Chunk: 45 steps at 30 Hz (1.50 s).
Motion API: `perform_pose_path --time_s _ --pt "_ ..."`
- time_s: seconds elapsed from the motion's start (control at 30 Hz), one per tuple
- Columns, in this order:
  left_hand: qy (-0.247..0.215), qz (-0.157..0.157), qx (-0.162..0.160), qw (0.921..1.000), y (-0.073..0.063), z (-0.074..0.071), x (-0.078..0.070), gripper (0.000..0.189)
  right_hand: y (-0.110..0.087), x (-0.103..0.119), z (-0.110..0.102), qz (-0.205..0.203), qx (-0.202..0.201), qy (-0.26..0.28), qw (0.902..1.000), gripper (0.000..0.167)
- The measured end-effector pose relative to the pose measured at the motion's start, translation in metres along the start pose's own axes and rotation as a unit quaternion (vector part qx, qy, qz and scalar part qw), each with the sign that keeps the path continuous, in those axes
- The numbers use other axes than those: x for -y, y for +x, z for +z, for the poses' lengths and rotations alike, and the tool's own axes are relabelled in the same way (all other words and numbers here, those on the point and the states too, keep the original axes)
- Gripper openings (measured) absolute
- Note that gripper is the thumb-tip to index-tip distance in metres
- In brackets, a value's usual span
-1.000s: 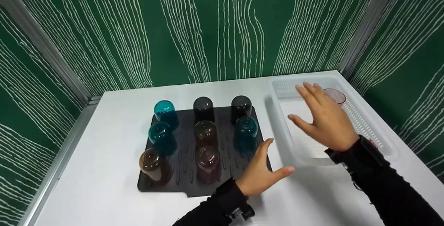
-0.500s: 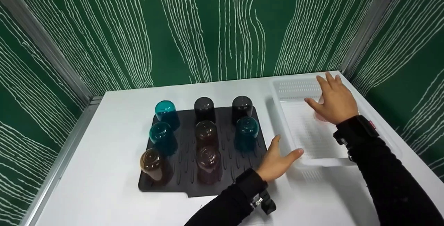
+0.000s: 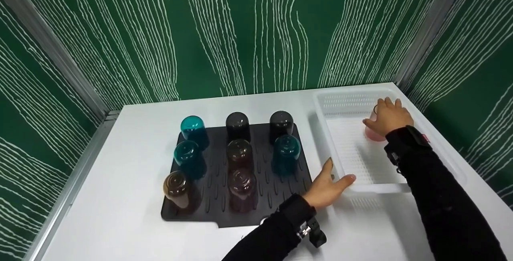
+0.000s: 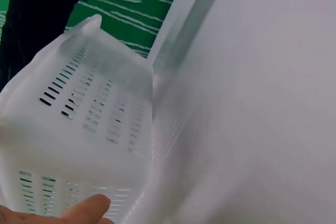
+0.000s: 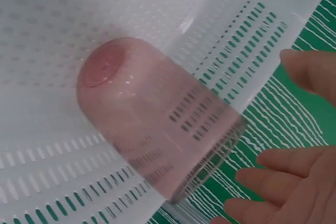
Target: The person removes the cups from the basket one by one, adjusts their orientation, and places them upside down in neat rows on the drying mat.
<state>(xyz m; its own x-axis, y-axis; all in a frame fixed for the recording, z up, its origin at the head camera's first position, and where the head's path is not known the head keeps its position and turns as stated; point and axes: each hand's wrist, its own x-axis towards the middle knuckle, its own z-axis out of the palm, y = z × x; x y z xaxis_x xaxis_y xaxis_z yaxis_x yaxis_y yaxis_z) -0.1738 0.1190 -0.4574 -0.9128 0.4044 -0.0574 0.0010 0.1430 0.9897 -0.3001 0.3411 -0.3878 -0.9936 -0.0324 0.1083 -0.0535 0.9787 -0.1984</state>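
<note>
A clear pink glass [image 5: 142, 103] leans inside the white perforated basket [image 3: 380, 189], base down and mouth up toward the far right wall. My right hand [image 3: 390, 116] is over this glass in the head view, covering much of it. In the right wrist view, its thumb [image 5: 310, 74] and fingers [image 5: 278, 182] are spread beside the glass's rim, with a gap between. My left hand [image 3: 326, 189] is at the basket's near left corner, thumb and fingers spread. One left fingertip [image 4: 97, 205] shows against the slotted wall in the left wrist view.
Left of the basket lies a dark ribbed drying mat [image 3: 216, 197]. On it several tinted glasses stand upside down, including a teal glass [image 3: 287, 152], a black glass [image 3: 281, 124] and a purplish glass [image 3: 241, 189]. Green patterned walls enclose the white table [image 3: 100, 189].
My right hand has moved right and down into the basket, over the pink glass. My left hand has shifted right from the mat's edge to the basket's corner. The glasses on the mat stay put.
</note>
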Motion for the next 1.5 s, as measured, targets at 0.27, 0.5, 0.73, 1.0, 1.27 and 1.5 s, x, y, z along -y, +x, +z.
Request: perform_pose_path --time_s 0.27,0.5,0.73,1.0,1.27,1.5 --pt "-0.066 0.066 0.046 0.9946 0.001 0.003 0.001 0.054 -0.001 -0.001 0.004 0.014 0.04 -0.01 0.999 0.032" --pt "-0.073 0.047 0.037 0.9955 -0.001 0.005 0.001 0.057 0.0 0.001 0.006 0.014 0.03 -0.001 0.9994 0.019" --pt "-0.09 0.052 0.021 0.9944 -0.001 0.007 0.0 0.059 0.0 0.007 0.005 0.005 0.03 -0.002 0.9995 0.008" --pt "-0.097 0.045 0.017 0.9941 -0.002 0.008 0.0 0.056 -0.008 0.016 -0.002 -0.018 -0.007 0.039 0.9991 0.019" --pt "-0.101 0.044 0.023 0.9936 -0.003 0.009 0.001 0.059 -0.023 0.034 -0.019 -0.033 -0.074 0.114 0.9902 0.024" --pt "-0.128 0.045 0.033 0.9902 -0.003 0.009 0.003 0.061 -0.048 0.06 -0.031 -0.083 -0.173 0.176 0.9654 0.023"
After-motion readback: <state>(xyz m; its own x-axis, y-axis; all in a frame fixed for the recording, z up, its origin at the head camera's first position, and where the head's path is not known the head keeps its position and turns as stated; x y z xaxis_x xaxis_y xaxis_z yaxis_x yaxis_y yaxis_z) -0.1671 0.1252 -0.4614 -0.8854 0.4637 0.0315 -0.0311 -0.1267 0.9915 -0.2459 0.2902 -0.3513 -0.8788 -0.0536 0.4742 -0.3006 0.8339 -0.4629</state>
